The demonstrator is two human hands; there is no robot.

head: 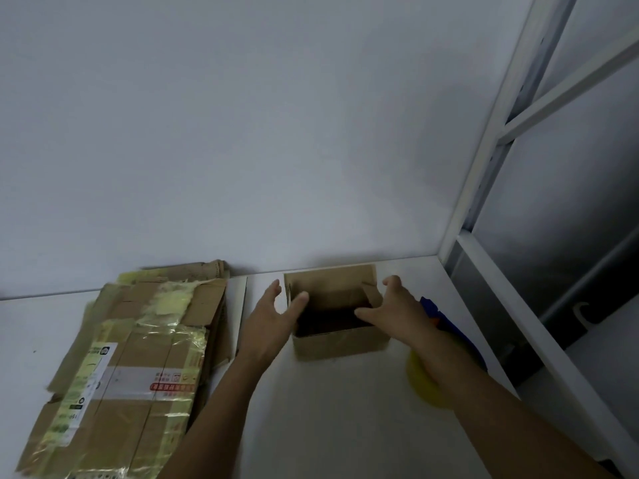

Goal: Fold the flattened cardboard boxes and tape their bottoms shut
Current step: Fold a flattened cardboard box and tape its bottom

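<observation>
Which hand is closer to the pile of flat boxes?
Left. The left hand is between the pile of flat boxes and the open box; the right hand is past that box.

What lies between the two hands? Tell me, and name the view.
The open cardboard box stands upright on the white table, directly between the left hand and the right hand. The head view shows it.
</observation>
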